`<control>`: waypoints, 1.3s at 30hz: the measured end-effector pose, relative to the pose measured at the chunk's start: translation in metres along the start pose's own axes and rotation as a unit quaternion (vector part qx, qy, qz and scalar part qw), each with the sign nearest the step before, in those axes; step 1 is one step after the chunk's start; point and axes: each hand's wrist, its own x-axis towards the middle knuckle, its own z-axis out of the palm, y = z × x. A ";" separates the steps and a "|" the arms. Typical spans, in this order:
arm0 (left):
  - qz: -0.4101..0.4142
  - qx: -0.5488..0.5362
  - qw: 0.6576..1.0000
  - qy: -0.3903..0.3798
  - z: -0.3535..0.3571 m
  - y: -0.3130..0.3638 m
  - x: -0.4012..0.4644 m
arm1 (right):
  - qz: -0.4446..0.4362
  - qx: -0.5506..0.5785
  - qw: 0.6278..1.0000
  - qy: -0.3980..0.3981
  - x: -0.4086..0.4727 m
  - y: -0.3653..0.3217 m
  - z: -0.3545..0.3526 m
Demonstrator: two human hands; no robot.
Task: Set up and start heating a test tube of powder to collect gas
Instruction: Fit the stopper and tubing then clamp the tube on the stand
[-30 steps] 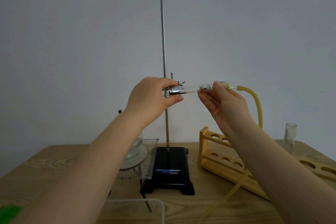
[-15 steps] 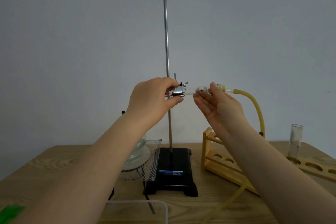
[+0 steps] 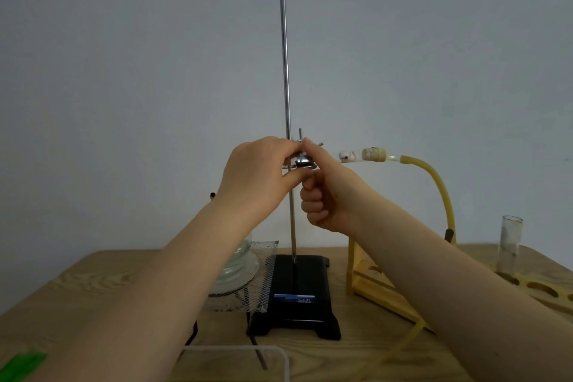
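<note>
The clamp [image 3: 304,161] is being largely hidden by both hands (left hand [image 3: 259,174], right hand [image 3: 325,195]); the rod [image 3: 283,40] is being cut off at the top edge.

Two bare forearms enter from the lower corners of the frame, sleeveless to the edge; left hand [image 3: 257,177] and right hand [image 3: 328,195] ungloved, without rings or watch.

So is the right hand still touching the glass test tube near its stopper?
Apart. The head view shows the right hand at the clamp, while the test tube end by the stopper sticks out bare beyond it.
</note>
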 end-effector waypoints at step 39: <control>-0.078 -0.158 0.964 -0.200 -0.014 -0.009 0.063 | -0.062 0.057 0.996 0.027 0.011 0.002 0.011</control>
